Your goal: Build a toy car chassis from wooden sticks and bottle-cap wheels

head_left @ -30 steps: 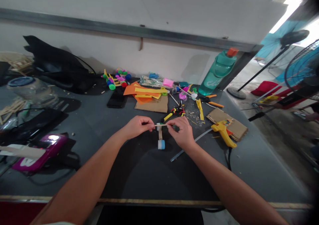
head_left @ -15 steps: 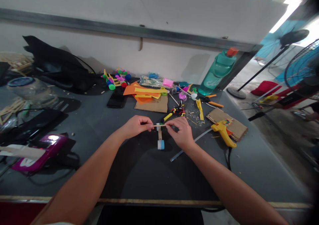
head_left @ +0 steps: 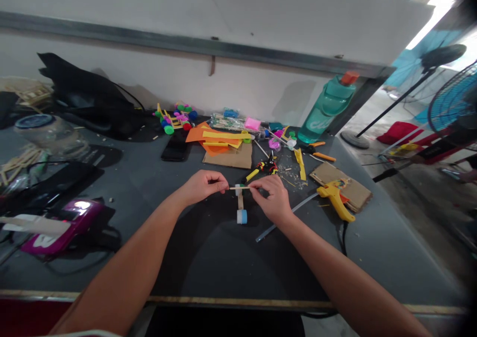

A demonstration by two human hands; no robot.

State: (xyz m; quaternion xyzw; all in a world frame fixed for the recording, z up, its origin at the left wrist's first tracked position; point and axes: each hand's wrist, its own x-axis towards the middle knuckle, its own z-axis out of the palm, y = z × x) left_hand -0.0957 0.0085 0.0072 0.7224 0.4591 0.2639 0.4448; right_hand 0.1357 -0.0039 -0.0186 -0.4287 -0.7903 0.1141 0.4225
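Observation:
My left hand (head_left: 203, 186) and my right hand (head_left: 274, 196) are both pinched on the ends of a thin wooden stick (head_left: 239, 188) held level above the dark table (head_left: 208, 257). A short wooden piece with a blue bottle cap (head_left: 242, 216) at its near end hangs from the stick's middle, and a white cap sits where they meet. A green cap shows just behind the stick.
A yellow glue gun (head_left: 335, 198) lies on cardboard to the right. Orange and yellow paper (head_left: 214, 140), a black phone (head_left: 175, 150), pliers (head_left: 261, 168), a teal bottle (head_left: 324, 111) and a cap toy (head_left: 175, 118) sit behind. A purple device (head_left: 59, 225) is at the left.
The view has shifted very slightly. Both hands stay pinched on the stick in nearly the same place.

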